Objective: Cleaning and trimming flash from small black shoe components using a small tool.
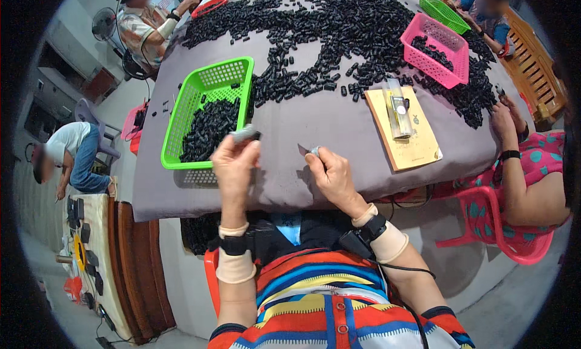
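Left hand [233,161] pinches a small grey piece [244,133] just right of the green basket [206,85]; right hand [330,173] grips a little blade [302,149] beside it. Best kept low over the desk [327,125], cutting away from fingers, black pieces [339,28] heaped beyond.

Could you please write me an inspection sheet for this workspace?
Surface: table under a grey cloth.
Job's things: left hand pinches a small grey piece; right hand holds a small blade-like tool.
Clutter: heap of small black parts; green basket partly filled with them; pink basket; second green basket; tan board with a clear packet.
Fingers: both hands closed on their items.
Cables: black cable from the right wrist band.
Surroundings: other people seated around; pink chair.
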Demonstrator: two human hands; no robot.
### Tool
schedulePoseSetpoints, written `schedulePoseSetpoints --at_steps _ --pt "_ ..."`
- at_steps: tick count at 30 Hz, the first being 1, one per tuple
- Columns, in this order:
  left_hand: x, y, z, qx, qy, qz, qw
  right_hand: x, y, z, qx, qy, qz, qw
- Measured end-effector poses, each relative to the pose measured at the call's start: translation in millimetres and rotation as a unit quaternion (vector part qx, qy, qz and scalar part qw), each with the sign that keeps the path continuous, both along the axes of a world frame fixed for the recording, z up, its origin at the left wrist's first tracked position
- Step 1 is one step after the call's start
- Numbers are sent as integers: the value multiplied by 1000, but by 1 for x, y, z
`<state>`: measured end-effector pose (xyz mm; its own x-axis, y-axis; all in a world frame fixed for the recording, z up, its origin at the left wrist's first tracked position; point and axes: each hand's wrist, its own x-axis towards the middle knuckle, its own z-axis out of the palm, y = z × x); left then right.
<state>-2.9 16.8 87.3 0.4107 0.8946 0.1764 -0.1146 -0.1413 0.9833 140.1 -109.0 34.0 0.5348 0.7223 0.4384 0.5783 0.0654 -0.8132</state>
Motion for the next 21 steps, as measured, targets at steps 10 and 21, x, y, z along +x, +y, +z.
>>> schedulePoseSetpoints --at_steps 10,21 --pt "-27 48 17 73 77 76 991 -1 -2 2 1 16 5 1000" --pt "63 31 4 254 230 -3 939 5 -2 3 47 116 -15 992"
